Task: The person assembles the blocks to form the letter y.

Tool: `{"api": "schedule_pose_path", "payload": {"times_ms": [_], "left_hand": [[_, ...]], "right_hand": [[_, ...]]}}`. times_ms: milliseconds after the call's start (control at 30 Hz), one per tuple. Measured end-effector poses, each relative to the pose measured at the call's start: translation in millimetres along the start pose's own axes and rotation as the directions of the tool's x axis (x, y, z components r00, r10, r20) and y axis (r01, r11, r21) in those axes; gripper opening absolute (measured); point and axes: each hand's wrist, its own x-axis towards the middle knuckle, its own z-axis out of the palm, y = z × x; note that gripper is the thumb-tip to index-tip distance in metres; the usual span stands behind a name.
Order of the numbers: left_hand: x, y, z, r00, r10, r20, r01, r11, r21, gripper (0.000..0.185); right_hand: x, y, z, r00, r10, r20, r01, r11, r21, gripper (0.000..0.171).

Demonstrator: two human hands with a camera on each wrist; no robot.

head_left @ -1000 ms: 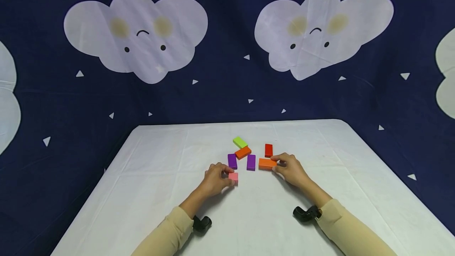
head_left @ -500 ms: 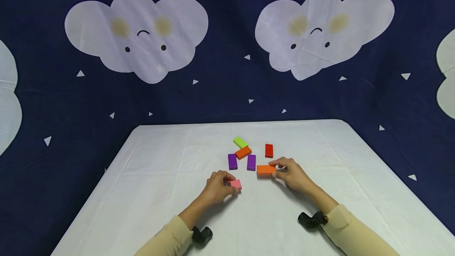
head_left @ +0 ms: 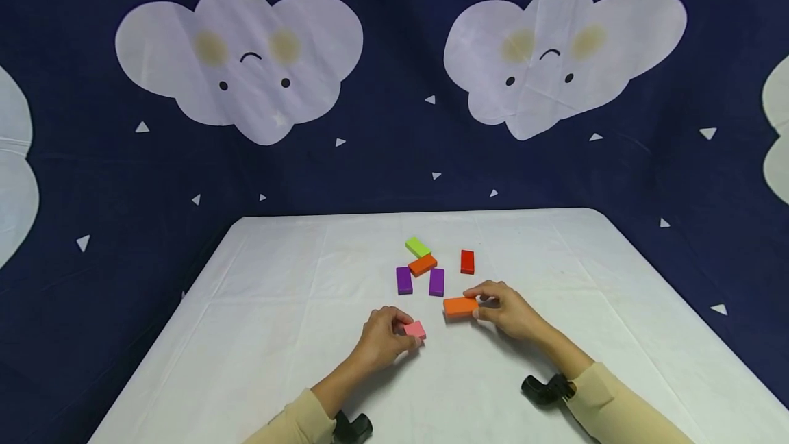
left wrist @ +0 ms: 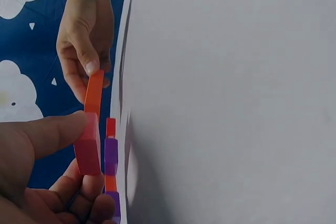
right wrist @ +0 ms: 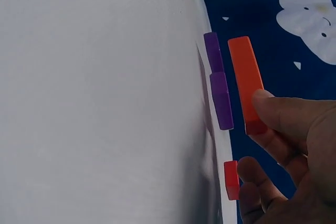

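My left hand [head_left: 381, 339] pinches a pink block [head_left: 416, 329] between thumb and fingers. In the left wrist view, that pink block [left wrist: 88, 145] is raised off the white tabletop. To its right, my right hand [head_left: 510, 310] grips an orange block [head_left: 459, 307] by its right end, with the thumb [right wrist: 270, 106] on one face in the right wrist view. This orange block [right wrist: 245, 80] is also off the table, lying roughly level. A small gap separates the two held blocks in the head view.
Beyond the hands lie two purple blocks [head_left: 404, 281], a darker orange block [head_left: 422, 265], a lime green block [head_left: 418, 247] and a red block [head_left: 468, 262]. A white cloth [head_left: 277, 279] covers the table. Behind it hangs a dark blue curtain [head_left: 394, 156] with clouds.
Both hands have drawn back toward the person with their blocks. The pink block has also shifted right and turned a little; the orange block has come away from near the red one.
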Motion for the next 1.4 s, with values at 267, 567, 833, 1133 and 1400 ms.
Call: {"api": "schedule_pose_path", "payload": {"times_ms": [267,567,833,1133,1400], "left_hand": [[-7.7,0.3,6.6,1.0,0.004,-0.008,-0.004,1.0,-0.002,0.027],[-12.9,-0.5,11.0,0.999,0.023,-0.028,-0.023,1.0,0.008,0.027],[-16.6,3.8,14.4,0.999,0.017,-0.041,-0.014,0.998,0.064,0.028],[-18.8,5.6,18.6,0.999,0.025,-0.04,-0.022,0.996,0.086,0.029],[-20.5,5.9,20.5,0.998,0.05,-0.041,-0.045,0.992,0.117,0.03]], "right_hand": [[-6,-1,3,0.999,-0.016,0.029,0.016,1.0,-0.003,0.033],[-11,-3,4,0.994,-0.045,0.095,0.041,0.998,0.047,0.032],[-12,-3,5,0.99,-0.064,0.128,0.058,0.997,0.051,0.031],[-12,1,7,0.984,-0.104,0.141,0.099,0.994,0.043,0.031],[-13,1,10,0.979,-0.138,0.148,0.133,0.99,0.048,0.03]]}}
